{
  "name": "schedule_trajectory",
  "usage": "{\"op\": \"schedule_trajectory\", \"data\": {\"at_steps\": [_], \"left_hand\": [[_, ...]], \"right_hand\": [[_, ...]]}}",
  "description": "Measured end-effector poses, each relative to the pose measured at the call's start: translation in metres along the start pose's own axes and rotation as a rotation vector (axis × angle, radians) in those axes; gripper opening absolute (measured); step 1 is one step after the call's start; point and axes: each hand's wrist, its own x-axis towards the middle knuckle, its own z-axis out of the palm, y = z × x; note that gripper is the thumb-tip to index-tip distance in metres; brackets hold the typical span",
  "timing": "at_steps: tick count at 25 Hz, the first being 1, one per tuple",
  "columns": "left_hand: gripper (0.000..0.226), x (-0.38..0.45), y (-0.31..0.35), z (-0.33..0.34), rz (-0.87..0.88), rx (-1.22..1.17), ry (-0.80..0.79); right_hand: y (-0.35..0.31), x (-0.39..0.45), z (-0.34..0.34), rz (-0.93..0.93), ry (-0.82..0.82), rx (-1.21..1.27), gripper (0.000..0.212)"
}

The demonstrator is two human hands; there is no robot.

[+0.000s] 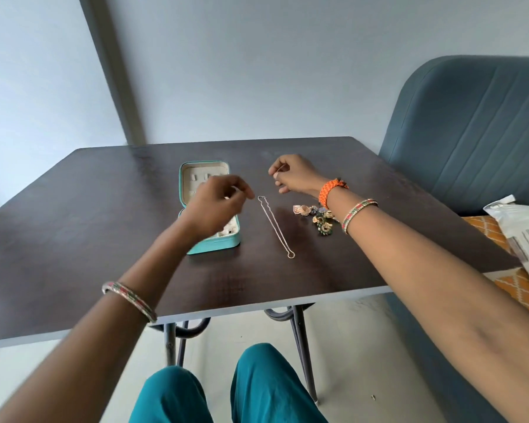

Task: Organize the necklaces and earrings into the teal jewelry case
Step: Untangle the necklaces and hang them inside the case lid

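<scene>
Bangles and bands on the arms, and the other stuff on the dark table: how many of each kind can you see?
Striped red-green-gold bangles: 2, one on the left wrist, one on the right wrist
Orange woven wristband: 1
Open teal jewelry case: 1
Thin gold chain necklace lying straight: 1
Heap of ornate earrings: 1 pile, pieces too tangled to count
Total: 6

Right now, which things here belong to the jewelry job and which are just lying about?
Belongs to the job:
teal jewelry case, open on the table
chain necklace, lying beside the case
earring pile
thin chain, pinched in the right hand

Just lying about:
blue chair
patterned pillow
</scene>
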Motion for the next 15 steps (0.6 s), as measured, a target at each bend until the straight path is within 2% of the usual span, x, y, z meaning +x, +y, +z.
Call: {"op": "schedule_trajectory", "data": {"at_steps": [2, 5, 8, 11, 15], "left_hand": [[0.031, 0.007, -0.007, -0.005, -0.016, -0.031, 0.037], [0.024, 0.012, -0.018, -0.008, -0.01, -0.011, 0.144], [0.017, 0.011, -0.029, -0.007, 0.007, 0.054, 0.291], [0.023, 0.012, -0.053, -0.014, -0.11, 0.06, 0.395], [0.038, 0.016, -0.084, -0.03, -0.318, -0.17, 0.412]], "right_hand": [[0.0, -0.008, -0.019, -0.026, 0.069, 0.008, 0.016], [0.004, -0.022, -0.054, -0.014, 0.169, 0.004, 0.018], [0.009, -0.035, -0.076, 0.049, 0.203, 0.072, 0.022], [0.007, -0.042, -0.069, 0.057, 0.181, 0.081, 0.022], [-0.013, -0.036, -0.027, -0.012, 0.108, 0.055, 0.026]]}}
